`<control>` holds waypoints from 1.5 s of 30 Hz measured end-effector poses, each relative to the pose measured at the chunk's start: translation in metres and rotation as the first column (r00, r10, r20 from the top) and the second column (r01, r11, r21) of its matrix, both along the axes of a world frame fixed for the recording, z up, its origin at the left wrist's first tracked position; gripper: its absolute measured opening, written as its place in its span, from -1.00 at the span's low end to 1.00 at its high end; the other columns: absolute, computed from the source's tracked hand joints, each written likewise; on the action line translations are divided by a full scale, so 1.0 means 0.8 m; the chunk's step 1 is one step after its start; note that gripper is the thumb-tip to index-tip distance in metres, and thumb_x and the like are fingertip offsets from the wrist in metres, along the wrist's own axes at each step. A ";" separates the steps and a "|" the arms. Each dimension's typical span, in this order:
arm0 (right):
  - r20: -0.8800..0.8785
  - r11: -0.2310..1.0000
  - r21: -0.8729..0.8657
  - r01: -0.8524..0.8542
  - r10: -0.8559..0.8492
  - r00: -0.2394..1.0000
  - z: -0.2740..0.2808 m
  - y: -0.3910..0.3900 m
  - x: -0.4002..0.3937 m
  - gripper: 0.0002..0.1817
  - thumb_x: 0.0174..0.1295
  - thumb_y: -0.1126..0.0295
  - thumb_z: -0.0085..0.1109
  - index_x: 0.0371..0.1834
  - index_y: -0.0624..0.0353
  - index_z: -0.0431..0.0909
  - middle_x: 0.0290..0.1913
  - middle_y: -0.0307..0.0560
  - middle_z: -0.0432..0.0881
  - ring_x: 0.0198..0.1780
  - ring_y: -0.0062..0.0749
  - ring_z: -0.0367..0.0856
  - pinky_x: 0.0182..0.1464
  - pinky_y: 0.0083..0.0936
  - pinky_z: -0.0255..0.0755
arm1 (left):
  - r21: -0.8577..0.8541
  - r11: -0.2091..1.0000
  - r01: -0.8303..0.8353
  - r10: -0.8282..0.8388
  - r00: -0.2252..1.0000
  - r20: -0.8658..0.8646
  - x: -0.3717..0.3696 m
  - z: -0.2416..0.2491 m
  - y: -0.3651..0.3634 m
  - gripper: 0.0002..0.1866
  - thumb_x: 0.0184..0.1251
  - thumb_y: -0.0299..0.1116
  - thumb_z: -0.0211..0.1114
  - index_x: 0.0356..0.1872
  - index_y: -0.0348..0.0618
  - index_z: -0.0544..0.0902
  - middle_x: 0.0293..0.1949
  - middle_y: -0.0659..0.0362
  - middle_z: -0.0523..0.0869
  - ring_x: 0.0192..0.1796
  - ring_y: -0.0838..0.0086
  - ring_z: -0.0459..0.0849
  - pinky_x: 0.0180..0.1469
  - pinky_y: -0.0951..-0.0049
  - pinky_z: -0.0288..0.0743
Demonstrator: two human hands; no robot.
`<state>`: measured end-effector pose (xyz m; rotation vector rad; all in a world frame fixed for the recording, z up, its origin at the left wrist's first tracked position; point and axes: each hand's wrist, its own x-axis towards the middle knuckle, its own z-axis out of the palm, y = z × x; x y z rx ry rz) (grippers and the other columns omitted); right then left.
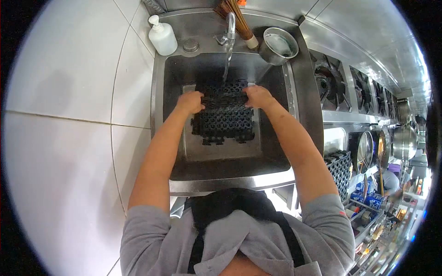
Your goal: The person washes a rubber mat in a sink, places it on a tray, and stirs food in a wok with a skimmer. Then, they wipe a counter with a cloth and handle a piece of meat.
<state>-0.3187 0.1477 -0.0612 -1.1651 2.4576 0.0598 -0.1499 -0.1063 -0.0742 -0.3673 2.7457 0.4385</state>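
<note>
A black rubber mat (225,123) full of round holes, with notched edges, is inside the steel sink (225,171). My left hand (191,102) has its fingers curled round the mat's left edge. On the opposite edge, my right hand (258,97) grips it in the same way, thumb inward. Between the hands the mat looks folded or bent. Water runs from the faucet (231,28) onto its far part. Some fingertips are hidden behind the mat.
A white pump bottle (163,37) stands at the sink's back left corner. Behind the sink are a bamboo whisk brush (241,24) and a metal pot (277,46). Gas burners (328,83) line the right. Another black mat (338,171) and a person (390,182) are farther right.
</note>
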 end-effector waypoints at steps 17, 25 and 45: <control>-0.034 0.989 -0.130 0.072 -0.077 0.996 0.018 -0.067 -0.043 -0.28 0.01 0.33 0.56 0.26 0.05 0.38 -0.04 0.16 0.72 0.12 0.15 0.67 0.10 -0.05 0.55 | 0.204 0.978 0.046 -0.033 0.997 -0.066 -0.144 0.051 0.030 -0.34 -0.14 -0.18 0.68 0.07 -0.16 0.69 0.02 -0.11 0.76 0.14 0.01 0.71 0.19 0.09 0.58; -0.074 0.810 -0.587 0.007 -0.062 0.995 0.053 -0.106 -0.003 -0.75 0.21 0.34 0.22 -0.08 0.20 0.63 -0.12 0.11 0.71 -0.01 0.07 0.67 0.05 -0.15 0.56 | 0.187 0.982 -0.008 0.054 0.969 -0.241 -0.138 -0.002 0.008 -0.63 -0.03 -0.32 0.61 -0.15 -0.15 0.79 -0.19 -0.04 0.81 -0.06 0.09 0.80 0.00 0.14 0.64; 0.298 0.841 -0.528 0.118 0.054 0.953 0.007 -0.107 0.003 -0.65 0.07 0.21 0.53 -0.23 0.21 0.65 -0.25 0.07 0.73 -0.15 0.01 0.73 -0.05 -0.20 0.57 | 0.897 0.390 -0.207 0.745 0.644 -0.175 0.026 0.141 -0.030 -0.74 0.18 -0.43 0.54 -0.14 -0.34 0.77 -0.27 0.22 0.80 -0.31 0.58 0.68 -0.23 0.45 0.59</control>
